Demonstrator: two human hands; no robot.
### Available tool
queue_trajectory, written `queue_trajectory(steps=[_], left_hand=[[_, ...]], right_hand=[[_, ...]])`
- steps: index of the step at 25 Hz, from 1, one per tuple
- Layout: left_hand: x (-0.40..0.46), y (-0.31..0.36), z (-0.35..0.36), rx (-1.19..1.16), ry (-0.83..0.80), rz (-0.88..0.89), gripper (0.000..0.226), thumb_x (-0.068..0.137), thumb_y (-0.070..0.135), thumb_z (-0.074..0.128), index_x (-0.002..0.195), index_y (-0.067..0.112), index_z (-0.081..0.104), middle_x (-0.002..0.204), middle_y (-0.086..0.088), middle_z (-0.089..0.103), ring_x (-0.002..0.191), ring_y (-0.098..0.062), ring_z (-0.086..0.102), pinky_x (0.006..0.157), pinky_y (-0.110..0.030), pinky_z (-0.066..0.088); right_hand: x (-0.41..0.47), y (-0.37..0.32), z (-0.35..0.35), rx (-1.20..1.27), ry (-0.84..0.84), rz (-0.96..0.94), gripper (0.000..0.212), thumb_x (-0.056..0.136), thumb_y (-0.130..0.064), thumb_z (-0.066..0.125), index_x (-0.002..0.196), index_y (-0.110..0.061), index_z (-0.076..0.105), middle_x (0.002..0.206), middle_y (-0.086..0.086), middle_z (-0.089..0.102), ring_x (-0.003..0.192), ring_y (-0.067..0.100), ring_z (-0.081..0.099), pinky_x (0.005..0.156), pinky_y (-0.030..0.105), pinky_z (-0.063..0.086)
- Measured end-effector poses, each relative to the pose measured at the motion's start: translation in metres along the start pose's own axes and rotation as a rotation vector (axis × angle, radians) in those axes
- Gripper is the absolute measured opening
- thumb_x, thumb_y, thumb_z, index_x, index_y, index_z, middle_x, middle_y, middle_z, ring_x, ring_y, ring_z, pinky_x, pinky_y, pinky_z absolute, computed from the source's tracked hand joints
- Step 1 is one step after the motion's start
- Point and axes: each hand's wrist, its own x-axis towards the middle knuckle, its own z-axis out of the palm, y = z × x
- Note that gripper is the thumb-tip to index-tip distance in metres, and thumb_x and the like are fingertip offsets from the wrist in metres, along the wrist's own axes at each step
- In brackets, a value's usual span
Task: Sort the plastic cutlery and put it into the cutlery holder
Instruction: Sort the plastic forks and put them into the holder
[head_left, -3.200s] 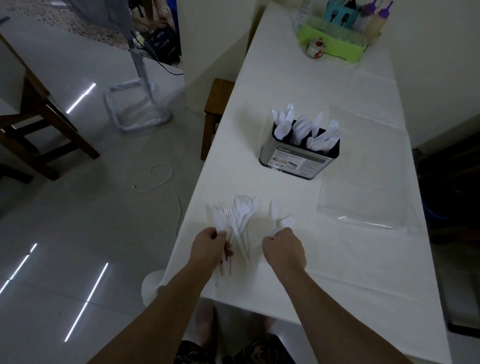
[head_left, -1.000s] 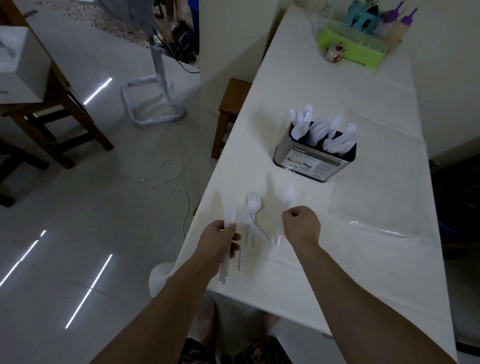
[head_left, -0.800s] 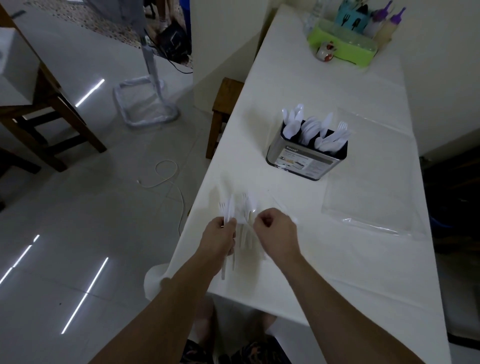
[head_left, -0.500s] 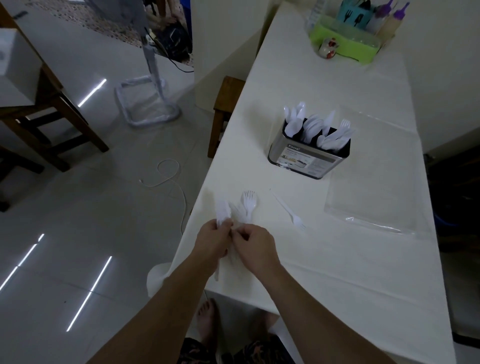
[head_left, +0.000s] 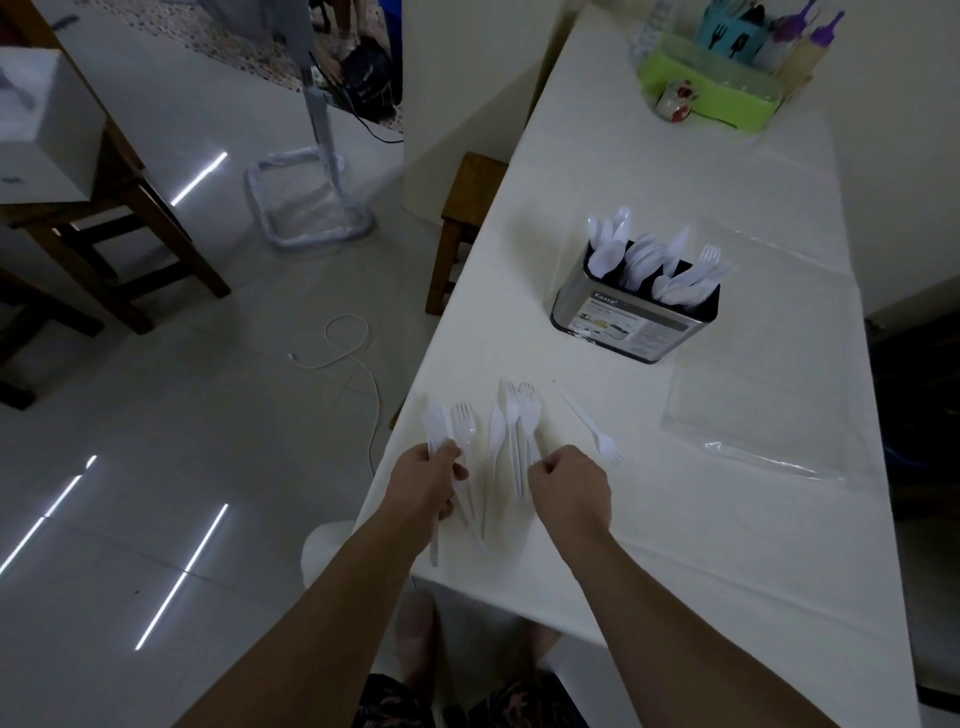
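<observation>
— What's the room like?
— Dim. A glossy pale tiled floor catches streaks of light. A long table under a white cloth runs along a cream wall.
— Any furniture?
— A wooden stool just beside the table's left edge, dark wooden chairs at far left, and a fan stand on the floor, with a white cable looping nearby.
</observation>
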Motion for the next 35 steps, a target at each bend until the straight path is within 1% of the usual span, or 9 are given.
queue_trajectory(steps=[3,6,8,11,14,19,25,31,35], left_hand=[[-0.002,0.000,-0.001,-0.008,-0.003,0.000,0.025,0.100,0.027,0.052,0.100,0.005,0.065,0.082,-0.008,0.064,0.055,-0.017,0.045,0.051,-0.029,0.039],[-0.002,-0.001,-0.002,0.009,-0.002,-0.002,0.025,0.099,0.028,0.052,0.098,0.007,0.066,0.083,-0.008,0.065,0.055,-0.017,0.046,0.052,-0.029,0.041],[-0.002,-0.002,-0.002,0.014,-0.005,0.003,0.025,0.099,0.028,0.052,0.097,0.007,0.066,0.083,-0.008,0.065,0.055,-0.018,0.047,0.052,-0.030,0.042],[-0.004,-0.003,0.001,0.030,-0.002,0.009,0.026,0.100,0.028,0.051,0.097,0.008,0.066,0.082,-0.008,0.066,0.056,-0.018,0.048,0.053,-0.031,0.042],[-0.005,-0.003,0.000,0.034,0.001,0.019,0.026,0.099,0.027,0.051,0.095,0.007,0.066,0.082,-0.009,0.066,0.055,-0.019,0.048,0.053,-0.031,0.042],[-0.006,-0.004,-0.003,0.029,0.006,0.016,0.026,0.100,0.026,0.050,0.094,0.006,0.066,0.082,-0.010,0.065,0.056,-0.019,0.048,0.052,-0.030,0.041],[-0.006,-0.006,0.003,0.091,-0.009,0.059,0.033,0.099,0.029,0.050,0.091,0.001,0.066,0.074,-0.012,0.062,0.056,-0.021,0.050,0.056,-0.034,0.043],[-0.001,-0.002,0.010,0.241,-0.049,0.100,0.048,0.100,0.048,0.040,0.100,0.008,0.066,0.091,-0.014,0.070,0.084,-0.032,0.068,0.080,-0.049,0.058],[-0.006,0.003,0.013,0.173,-0.184,0.112,0.055,0.099,0.054,0.041,0.098,0.003,0.063,0.072,-0.010,0.058,0.064,-0.022,0.054,0.059,-0.037,0.050]], right_hand=[[0.003,0.003,0.000,0.073,-0.023,0.082,0.019,0.090,-0.024,0.050,0.087,-0.012,0.064,0.069,-0.002,0.062,0.058,0.012,0.057,0.045,0.021,0.035],[-0.001,-0.001,-0.002,0.081,0.022,0.092,0.020,0.094,-0.028,0.049,0.101,-0.014,0.062,0.088,0.000,0.064,0.069,0.016,0.061,0.052,0.024,0.041],[-0.009,-0.006,-0.002,0.053,0.073,-0.007,0.020,0.096,-0.032,0.051,0.108,-0.017,0.059,0.102,0.000,0.060,0.077,0.016,0.061,0.060,0.027,0.046],[-0.021,-0.017,0.006,-0.056,0.055,-0.201,0.028,0.093,-0.045,0.054,0.103,-0.020,0.061,0.098,-0.002,0.060,0.081,0.014,0.057,0.065,0.028,0.048],[-0.024,-0.027,0.012,-0.168,0.031,-0.235,0.037,0.090,-0.055,0.056,0.102,-0.020,0.060,0.097,-0.001,0.059,0.087,0.017,0.059,0.067,0.029,0.049],[-0.030,-0.032,0.016,-0.275,-0.067,-0.224,0.021,0.097,-0.034,0.051,0.095,-0.017,0.063,0.091,0.000,0.065,0.084,0.019,0.066,0.061,0.027,0.043],[-0.044,-0.035,0.014,0.053,-0.110,-0.157,0.022,0.087,-0.044,0.058,0.088,-0.023,0.063,0.078,-0.009,0.064,0.068,0.010,0.061,0.061,0.026,0.051],[-0.058,-0.035,0.014,0.201,-0.130,-0.200,0.023,0.090,-0.046,0.057,0.095,-0.024,0.065,0.082,-0.011,0.066,0.073,0.006,0.062,0.069,0.024,0.054],[-0.053,-0.031,0.007,0.204,-0.110,-0.244,0.021,0.092,-0.042,0.059,0.098,-0.024,0.065,0.084,-0.011,0.067,0.075,0.007,0.063,0.074,0.024,0.056]])
